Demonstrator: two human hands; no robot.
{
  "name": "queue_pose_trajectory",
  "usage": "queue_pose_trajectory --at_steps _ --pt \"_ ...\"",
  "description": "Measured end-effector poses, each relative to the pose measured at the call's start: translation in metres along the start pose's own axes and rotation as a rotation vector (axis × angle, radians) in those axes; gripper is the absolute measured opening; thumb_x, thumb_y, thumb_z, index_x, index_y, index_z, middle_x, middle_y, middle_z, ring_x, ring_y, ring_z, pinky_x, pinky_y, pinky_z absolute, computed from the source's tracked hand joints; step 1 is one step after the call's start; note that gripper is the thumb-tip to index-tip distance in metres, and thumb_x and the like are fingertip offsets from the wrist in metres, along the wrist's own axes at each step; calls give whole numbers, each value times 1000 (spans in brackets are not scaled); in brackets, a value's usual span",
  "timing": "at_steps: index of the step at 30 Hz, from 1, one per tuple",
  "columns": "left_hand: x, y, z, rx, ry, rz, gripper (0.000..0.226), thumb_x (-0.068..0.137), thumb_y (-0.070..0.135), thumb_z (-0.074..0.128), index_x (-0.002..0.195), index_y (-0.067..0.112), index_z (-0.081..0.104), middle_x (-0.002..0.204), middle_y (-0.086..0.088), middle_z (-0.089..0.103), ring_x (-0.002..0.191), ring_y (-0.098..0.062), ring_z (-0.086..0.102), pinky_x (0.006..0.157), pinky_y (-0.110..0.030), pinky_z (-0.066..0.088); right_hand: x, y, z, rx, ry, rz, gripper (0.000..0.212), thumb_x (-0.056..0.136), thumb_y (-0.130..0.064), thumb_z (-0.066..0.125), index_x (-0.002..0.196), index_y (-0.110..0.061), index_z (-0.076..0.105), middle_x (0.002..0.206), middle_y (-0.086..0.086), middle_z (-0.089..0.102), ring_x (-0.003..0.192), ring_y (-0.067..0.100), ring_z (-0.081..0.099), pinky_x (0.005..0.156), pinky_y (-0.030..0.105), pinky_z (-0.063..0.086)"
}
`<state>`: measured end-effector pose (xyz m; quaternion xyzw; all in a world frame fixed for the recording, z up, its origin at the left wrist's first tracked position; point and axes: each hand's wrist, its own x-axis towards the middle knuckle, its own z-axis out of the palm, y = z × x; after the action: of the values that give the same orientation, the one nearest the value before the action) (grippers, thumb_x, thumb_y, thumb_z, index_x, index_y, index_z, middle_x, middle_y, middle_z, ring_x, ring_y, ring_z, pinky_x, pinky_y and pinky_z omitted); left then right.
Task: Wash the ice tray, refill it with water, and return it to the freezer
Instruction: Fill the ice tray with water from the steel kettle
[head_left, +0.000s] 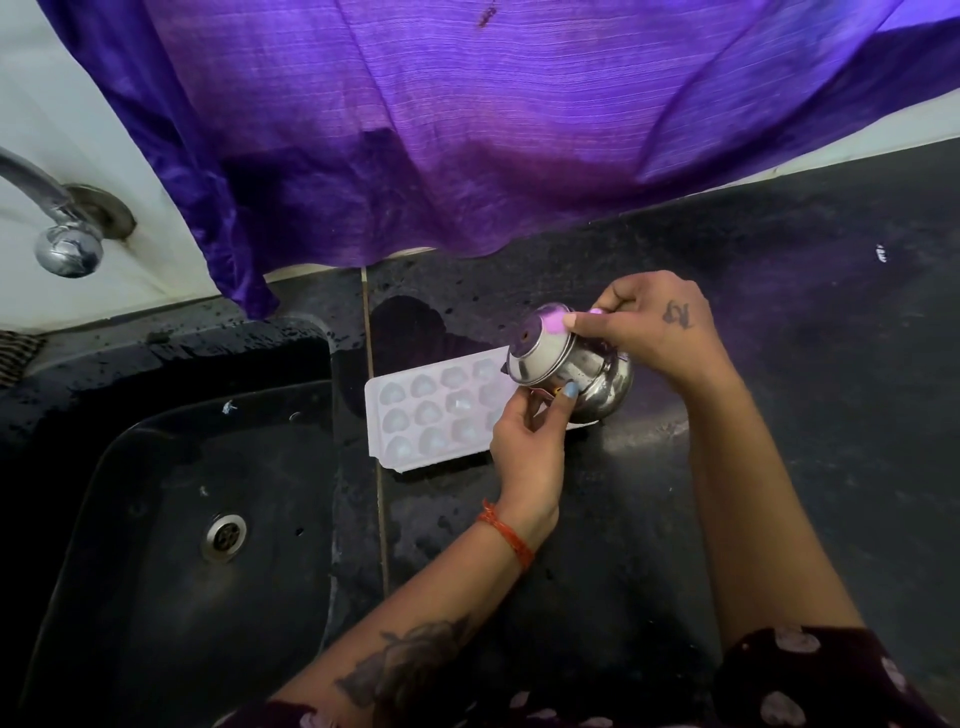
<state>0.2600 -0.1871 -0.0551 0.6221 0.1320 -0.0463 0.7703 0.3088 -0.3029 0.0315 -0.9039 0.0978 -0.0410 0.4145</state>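
A white ice tray (426, 415) with heart-shaped cells lies flat on the black counter (779, 415), just right of the sink. Above its right end a small steel pot (571, 371) is tipped on its side, mouth toward the tray. My right hand (654, 332) grips the pot from above, fingers curled over its rim and body. My left hand (530, 441) holds the pot from below, fingers curled against its underside. The tray's right end is hidden behind the pot and my left hand. I cannot tell whether water is flowing.
A black sink (156, 519) with a steel drain (224, 536) lies to the left. A chrome tap (62, 234) juts from the white wall at upper left. A purple cloth (467, 130) hangs over the back of the wet counter.
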Motion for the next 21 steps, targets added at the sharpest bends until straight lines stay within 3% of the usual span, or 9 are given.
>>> queue_pose_trajectory --at_steps 4,10,14,18,21 --pt "2 1 5 13 -23 7 36 67 44 69 96 23 68 103 -1 73 102 -16 67 99 -43 49 -1 5 -5 61 20 -4 25 71 -39 77 62 -19 67 64 -3 67 66 9 61 69 29 46" --pt "6 -1 11 17 -73 -15 33 73 38 65 101 21 67 107 -3 71 106 -16 65 100 -42 48 0 8 -13 24 71 9 26 70 -42 77 66 -17 69 66 -3 68 72 13 64 70 30 48" --pt "8 -3 14 -39 -137 -63 9 90 18 62 98 18 66 104 -4 70 105 -20 64 96 -37 51 1 8 -15 -32 97 19 31 69 -45 76 65 -16 67 62 -3 65 72 17 64 67 31 48" --pt "8 -2 18 -93 -176 -118 13 93 14 57 104 11 63 101 -2 68 99 -13 63 88 -25 53 0 6 -16 -106 122 -5 33 70 -45 74 65 -14 65 63 0 67 71 20 65 70 36 52" --pt "7 -2 18 -121 -192 -152 16 93 14 56 108 10 63 105 -3 67 100 -12 63 86 -21 54 -1 4 -17 -141 117 -25 36 71 -47 74 66 -13 66 65 4 67 69 20 63 61 29 46"
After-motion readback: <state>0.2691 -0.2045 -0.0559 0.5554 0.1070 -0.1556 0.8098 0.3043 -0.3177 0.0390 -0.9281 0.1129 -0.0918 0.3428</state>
